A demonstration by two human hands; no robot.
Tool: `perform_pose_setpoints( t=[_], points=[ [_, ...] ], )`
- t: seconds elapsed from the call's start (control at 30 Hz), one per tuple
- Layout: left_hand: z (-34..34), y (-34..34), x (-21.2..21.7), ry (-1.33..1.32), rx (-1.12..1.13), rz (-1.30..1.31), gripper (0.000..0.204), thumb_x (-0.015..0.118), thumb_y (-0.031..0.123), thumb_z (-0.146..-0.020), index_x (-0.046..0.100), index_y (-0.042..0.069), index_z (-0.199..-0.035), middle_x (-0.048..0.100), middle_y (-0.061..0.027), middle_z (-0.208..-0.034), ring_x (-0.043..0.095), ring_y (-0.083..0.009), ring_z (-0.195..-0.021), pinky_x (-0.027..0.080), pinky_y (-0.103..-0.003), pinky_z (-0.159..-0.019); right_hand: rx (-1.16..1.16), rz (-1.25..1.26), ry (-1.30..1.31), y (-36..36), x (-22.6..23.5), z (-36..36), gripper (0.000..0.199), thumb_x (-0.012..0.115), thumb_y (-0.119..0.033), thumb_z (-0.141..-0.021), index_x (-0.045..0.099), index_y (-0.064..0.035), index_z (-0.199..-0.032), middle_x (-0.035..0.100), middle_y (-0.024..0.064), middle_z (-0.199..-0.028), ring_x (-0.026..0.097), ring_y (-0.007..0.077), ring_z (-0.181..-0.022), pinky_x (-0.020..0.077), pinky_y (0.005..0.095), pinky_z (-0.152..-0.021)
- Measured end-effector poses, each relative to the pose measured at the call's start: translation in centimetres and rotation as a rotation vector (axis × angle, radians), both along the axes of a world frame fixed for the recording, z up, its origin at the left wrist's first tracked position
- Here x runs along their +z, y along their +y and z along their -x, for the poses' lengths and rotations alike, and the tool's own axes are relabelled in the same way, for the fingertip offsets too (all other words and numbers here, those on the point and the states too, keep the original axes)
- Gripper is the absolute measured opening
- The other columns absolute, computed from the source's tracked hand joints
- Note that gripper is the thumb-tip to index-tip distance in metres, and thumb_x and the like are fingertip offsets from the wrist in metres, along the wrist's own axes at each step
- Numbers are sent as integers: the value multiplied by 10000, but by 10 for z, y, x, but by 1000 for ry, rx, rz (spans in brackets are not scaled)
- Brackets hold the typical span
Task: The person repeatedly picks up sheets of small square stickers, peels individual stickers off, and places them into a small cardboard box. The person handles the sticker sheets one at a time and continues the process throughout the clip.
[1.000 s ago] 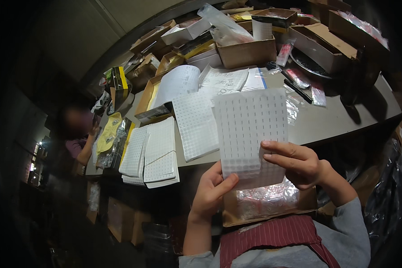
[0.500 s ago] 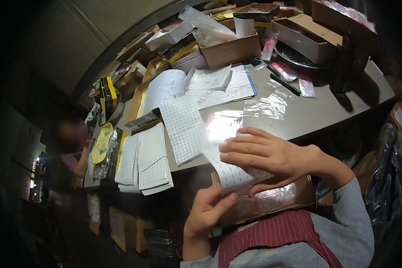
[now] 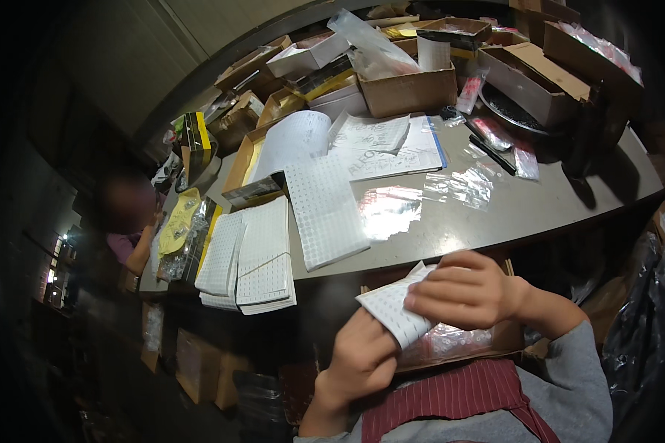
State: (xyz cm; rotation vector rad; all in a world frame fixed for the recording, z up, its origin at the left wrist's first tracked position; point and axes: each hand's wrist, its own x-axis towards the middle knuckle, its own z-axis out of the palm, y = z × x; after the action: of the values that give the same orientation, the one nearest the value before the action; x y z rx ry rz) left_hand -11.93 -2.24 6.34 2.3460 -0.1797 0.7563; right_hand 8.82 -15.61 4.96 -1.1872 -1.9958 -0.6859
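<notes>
While bent left fingers (image 3: pixel 369 332) and curled right fingers (image 3: pixel 451 294) grip it, folded paper (image 3: pixel 396 304), thin; white, dash-marked.

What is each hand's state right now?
Left hand: partly hidden by the white sheet; grip cannot be told.
Right hand: curled, holding that sheet.

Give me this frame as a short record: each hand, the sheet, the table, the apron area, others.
Left hand: fingers partly covered by the dash-printed sheet
Right hand: fingers curled over that sheet
Sheet shape: bent, not flat
Table: banded sheet stack, loose patterned sheet, black pen
By the apron: cardboard box holding clear plastic packets
Other person: far left
</notes>
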Motion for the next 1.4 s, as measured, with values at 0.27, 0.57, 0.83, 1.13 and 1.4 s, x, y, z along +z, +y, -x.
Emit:
perform_pose_setpoints(
  t=[0.27, 0.57, 0.83, 1.13, 1.4],
  points=[
    [-6, -3, 8, 154, 291, 1063, 104, 728, 4, -908, 669, -44, -979, 691, -82, -775, 627, -112, -549, 487, -229, -506, 34, 492, 1215, 2, -5, -11, 370, 768, -158, -904, 636, 17, -1202, 704, 62, -1023, 675, 127, -906, 546, 273, -819],
    [-6, 28, -5, 316, 291, 1038, 339, 668, 270, -1030, 703, 1, -825, 663, -40, -607, 577, -42, -530, 431, -193, -520, 59, 823, 1545, 20, -15, -23, 387, 778, -192, -904, 633, 1, -1207, 692, 60, -1072, 643, 106, -962, 516, 251, -854],
    [-11, 30, -20, 408, 261, 808, 259, 780, 204, -938, 734, -25, -1051, 743, -66, -856, 628, -70, -790, 517, -250, -722, 41, 745, 938, 12, -19, -5, 399, 761, -264, -908, 679, 5, -1191, 731, 129, -1064, 723, 217, -939, 560, 322, -798],
    [-5, 12, -47, 194, 290, 941, 288, 781, -5, -860, 664, -24, -1122, 724, -53, -992, 647, -112, -919, 529, -275, -814, 2, 638, 886, 3, -29, -8, 343, 736, -162, -912, 687, 5, -1208, 718, 129, -1042, 703, 218, -839, 553, 339, -735],
    [-2, 23, -43, 263, 109, 1184, 294, 745, 56, -921, 693, -55, -1189, 714, -49, -973, 643, -112, -853, 504, -235, -771, 126, 558, 747, 6, -41, -4, 262, 713, -112, -938, 711, -6, -1178, 704, 128, -918, 684, 237, -738, 544, 322, -670]
  ],
)
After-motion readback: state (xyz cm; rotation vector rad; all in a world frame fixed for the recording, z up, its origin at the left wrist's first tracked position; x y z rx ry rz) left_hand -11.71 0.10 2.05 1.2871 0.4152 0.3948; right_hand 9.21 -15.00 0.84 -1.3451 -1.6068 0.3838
